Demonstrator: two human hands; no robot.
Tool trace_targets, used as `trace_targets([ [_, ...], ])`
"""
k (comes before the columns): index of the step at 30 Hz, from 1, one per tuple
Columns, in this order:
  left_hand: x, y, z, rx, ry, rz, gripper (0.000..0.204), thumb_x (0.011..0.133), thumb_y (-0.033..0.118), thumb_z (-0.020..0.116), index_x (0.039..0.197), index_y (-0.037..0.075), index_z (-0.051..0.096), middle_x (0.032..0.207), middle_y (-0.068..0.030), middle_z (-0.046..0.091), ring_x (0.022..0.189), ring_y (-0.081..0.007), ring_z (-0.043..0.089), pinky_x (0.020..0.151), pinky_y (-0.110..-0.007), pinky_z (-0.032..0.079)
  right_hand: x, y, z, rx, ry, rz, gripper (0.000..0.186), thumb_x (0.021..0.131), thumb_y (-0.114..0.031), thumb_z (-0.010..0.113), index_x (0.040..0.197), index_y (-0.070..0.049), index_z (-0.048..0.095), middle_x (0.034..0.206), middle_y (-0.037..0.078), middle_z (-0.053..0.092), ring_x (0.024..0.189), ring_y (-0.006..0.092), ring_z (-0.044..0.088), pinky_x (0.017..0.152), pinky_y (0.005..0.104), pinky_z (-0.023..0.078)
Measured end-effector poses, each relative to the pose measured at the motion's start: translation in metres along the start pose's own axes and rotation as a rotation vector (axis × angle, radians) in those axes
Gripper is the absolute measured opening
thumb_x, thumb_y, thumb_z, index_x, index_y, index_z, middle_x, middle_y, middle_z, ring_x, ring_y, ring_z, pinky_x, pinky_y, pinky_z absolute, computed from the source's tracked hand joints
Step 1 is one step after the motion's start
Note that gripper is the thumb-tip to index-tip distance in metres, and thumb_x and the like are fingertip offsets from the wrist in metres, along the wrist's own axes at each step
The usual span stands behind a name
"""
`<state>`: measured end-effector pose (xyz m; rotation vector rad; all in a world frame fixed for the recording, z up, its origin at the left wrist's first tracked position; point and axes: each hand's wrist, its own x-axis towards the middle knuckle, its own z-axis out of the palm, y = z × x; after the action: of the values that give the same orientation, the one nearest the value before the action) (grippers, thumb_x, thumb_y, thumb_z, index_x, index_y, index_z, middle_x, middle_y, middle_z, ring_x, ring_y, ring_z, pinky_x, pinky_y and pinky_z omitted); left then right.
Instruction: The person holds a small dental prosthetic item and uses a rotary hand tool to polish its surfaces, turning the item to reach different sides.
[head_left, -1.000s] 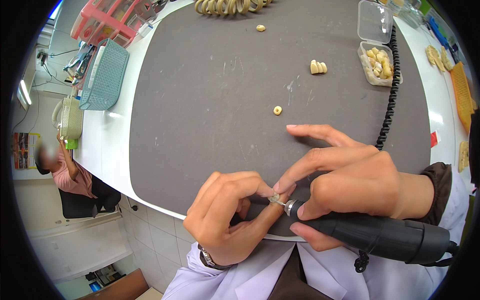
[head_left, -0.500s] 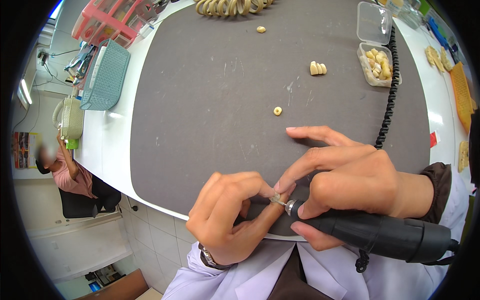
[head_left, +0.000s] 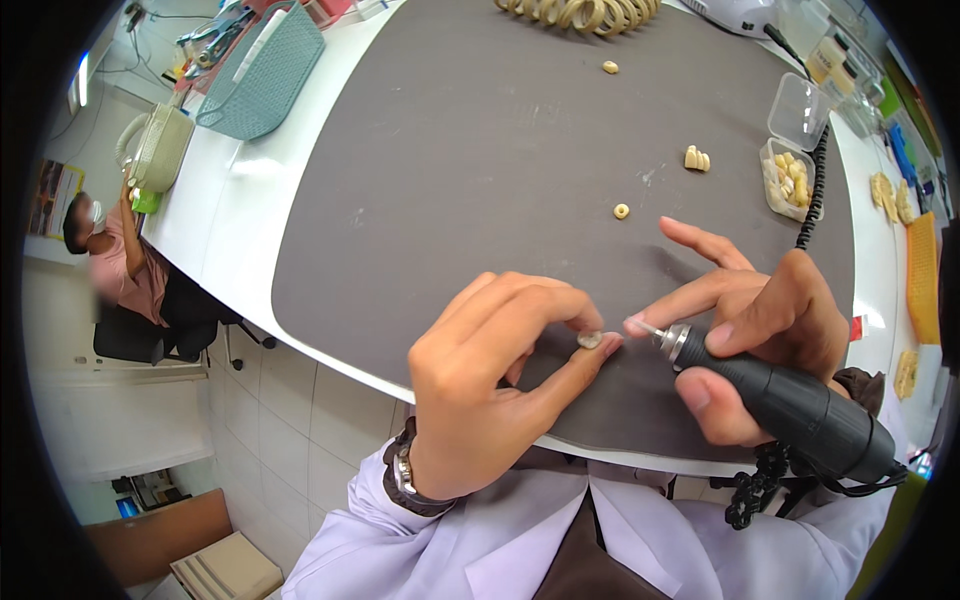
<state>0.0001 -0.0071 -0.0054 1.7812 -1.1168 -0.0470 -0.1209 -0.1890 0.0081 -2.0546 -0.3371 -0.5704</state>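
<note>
My left hand pinches a small, pale, tooth-like crown between thumb and fingertip. In my right hand lies a black rotary handpiece, gripped by thumb and fingers, with its index finger stretched outward. The handpiece's thin pointed bur points left toward the crown, with a small gap between them. Beyond the hands, a ring-shaped yellowish crown rests on the grey mat. Farther off lie a joined row of tooth crowns and another single crown.
A lidded clear box of tooth pieces stands at the right beside a black coiled cord. Beige coiled tubing lies at the far edge. A blue-grey basket is at left, where a person in pink sits.
The bur has come away from the crown, and my hands have moved apart. My right hand and the handpiece shifted right. The whole view has also turned somewhat.
</note>
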Motion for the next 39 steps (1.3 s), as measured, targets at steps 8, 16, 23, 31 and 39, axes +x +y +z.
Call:
trace_targets([
  [8, -0.003, 0.004, 0.001, -0.042, -0.031, -0.047, 0.02, 0.071, -0.005, 0.08, 0.088, 0.003, 0.075, 0.081, -0.0047, 0.073, 0.067, -0.0099, 0.061, 0.054, -0.021, 0.044, -0.001, 0.002, -0.001, -0.007, 0.043, 0.019, 0.03, 0.08, -0.002, 0.066, 0.099, -0.005, 0.043, 0.075, 0.013, 0.066, 0.086, 0.0304, 0.074, 0.108, 0.073, 0.027],
  [16, -0.002, 0.011, -0.002, 0.02, -0.059, -0.059, 0.031, 0.069, -0.007, 0.078, 0.099, 0.0, 0.077, 0.079, -0.0072, 0.073, 0.062, -0.0116, 0.059, 0.06, -0.024, 0.044, -0.001, 0.003, 0.002, 0.079, 0.105, 0.045, 0.029, 0.078, -0.001, 0.071, 0.095, -0.005, 0.048, 0.076, 0.01, 0.069, 0.086, 0.0304, 0.075, 0.109, 0.0699, 0.029],
  [23, 0.002, 0.007, -0.001, 0.027, -0.073, -0.023, 0.033, 0.077, -0.005, 0.075, 0.109, 0.005, 0.076, 0.084, -0.0049, 0.073, 0.065, -0.012, 0.058, 0.053, -0.024, 0.047, -0.003, 0.003, 0.004, 0.077, 0.171, 0.099, 0.028, 0.077, -0.004, 0.077, 0.09, -0.004, 0.052, 0.069, 0.007, 0.069, 0.083, 0.0287, 0.076, 0.107, 0.0661, 0.035],
  [31, -0.003, 0.001, -0.006, -0.086, -0.095, -0.1, 0.036, 0.078, -0.008, 0.071, 0.112, 0.002, 0.073, 0.092, -0.0071, 0.076, 0.065, -0.0114, 0.06, 0.055, -0.023, 0.049, -0.002, 0.002, 0.004, 0.084, 0.15, 0.116, 0.028, 0.077, -0.006, 0.078, 0.089, -0.005, 0.053, 0.066, 0.006, 0.067, 0.083, 0.0292, 0.076, 0.108, 0.0654, 0.035],
  [39, -0.003, 0.005, -0.002, -0.221, -0.026, -0.137, 0.022, 0.077, -0.007, 0.076, 0.097, 0.001, 0.075, 0.096, -0.0109, 0.076, 0.072, -0.0123, 0.07, 0.057, -0.022, 0.053, 0.002, -0.001, 0.009, 0.069, 0.104, 0.073, 0.027, 0.072, -0.006, 0.081, 0.08, -0.01, 0.055, 0.064, 0.001, 0.065, 0.087, 0.0269, 0.076, 0.108, 0.0679, 0.034],
])
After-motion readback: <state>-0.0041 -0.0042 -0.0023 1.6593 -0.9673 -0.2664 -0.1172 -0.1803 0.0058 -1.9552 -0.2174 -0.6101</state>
